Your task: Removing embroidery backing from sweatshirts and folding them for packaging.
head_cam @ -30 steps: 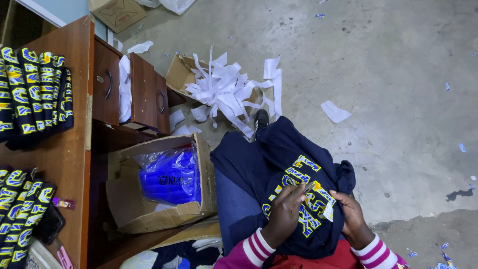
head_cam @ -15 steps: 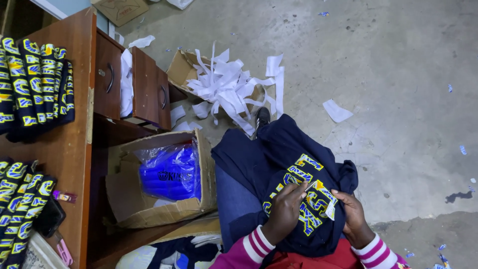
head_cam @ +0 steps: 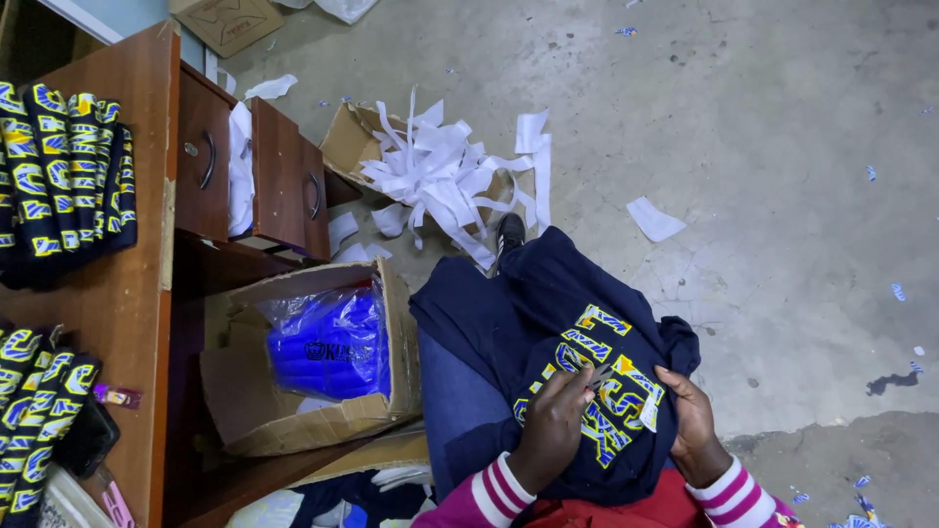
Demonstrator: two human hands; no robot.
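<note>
Pink-and-white striped sleeve cuffs [head_cam: 497, 492]; blue jeans [head_cam: 455, 391]; black shoe [head_cam: 510, 233].

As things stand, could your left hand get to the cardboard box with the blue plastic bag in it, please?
Probably yes. The left hand rests on the navy garment on the lap, and the cardboard box sits open on that same side, with nothing visible between them.

A navy garment [head_cam: 548, 323] with yellow-and-blue lettering is lying bunched across the person's lap, print facing up, one dark fold trailing toward the floor, its lettered patch sitting between both hands.
</note>
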